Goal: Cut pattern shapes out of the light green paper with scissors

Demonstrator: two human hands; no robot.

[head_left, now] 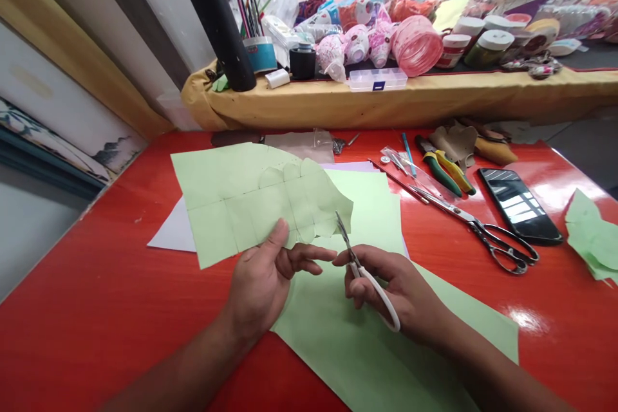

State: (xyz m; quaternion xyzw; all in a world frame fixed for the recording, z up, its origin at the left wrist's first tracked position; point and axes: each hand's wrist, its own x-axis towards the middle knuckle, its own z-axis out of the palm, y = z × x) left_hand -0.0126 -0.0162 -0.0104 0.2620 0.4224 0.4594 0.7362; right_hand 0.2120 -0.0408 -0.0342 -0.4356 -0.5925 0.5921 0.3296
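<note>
My left hand (261, 277) pinches the lower edge of a pale green paper cutout (251, 199), which has fold lines and scalloped flaps along one side. My right hand (391, 290) is shut on white-handled scissors (369, 280). Their narrow metal blades point up at the cutout's edge and appear to touch it. A larger sheet of pale green paper (357, 341) lies under both hands, with a lilac sheet (176, 228) showing beneath the cutout.
The glossy red table (96, 315) holds black-handled shears (502, 248), a smartphone (519, 206), green-and-yellow-handled pliers (447, 170), a clear ruler (410, 174) and green paper scraps (591, 238). Behind it, a yellow-draped shelf (386, 100) carries craft supplies and a black flask (217, 32).
</note>
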